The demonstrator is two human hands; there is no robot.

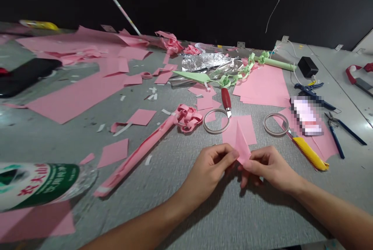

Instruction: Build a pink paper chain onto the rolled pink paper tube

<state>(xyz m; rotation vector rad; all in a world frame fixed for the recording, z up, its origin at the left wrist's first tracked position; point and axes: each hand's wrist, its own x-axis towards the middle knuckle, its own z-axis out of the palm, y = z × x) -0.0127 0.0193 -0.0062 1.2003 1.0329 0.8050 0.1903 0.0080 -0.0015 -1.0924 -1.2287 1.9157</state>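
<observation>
View: from head height, looking down on a grey textured counter [204, 211] strewn with paper craft scraps.
Left hand: the left hand [211, 168] pinches the left edge of a small folded piece of pink paper [243, 147] between thumb and fingertips, with the fingers curled in narrowly.
Right hand: the right hand [268, 166] pinches the same piece from the right, its fingers closed on it.
Folded paper: it stands between the two hands, low over the near middle of the counter, with its point aimed away from the person.
Just behind: a flat pink paper square [230, 129] lies on the counter, partly hidden by the folded piece.
Beyond: a clear tape ring on the left [216, 121], a second clear tape ring on the right [276, 124], and a red-handled knife [226, 100] whose blade reaches the left ring.
Right side: a yellow utility knife [310, 152] lies just beside the right ring.
Left side: a long rolled pink paper stick [140, 152] ends in curled pink paper loops [189, 118]; a clear plastic bottle with a green label [43, 184] lies on its side at the near left.
Far side: crumpled silver foil [204, 62], a pale green paper tube [276, 63] and large pink paper sheets [72, 94].
</observation>
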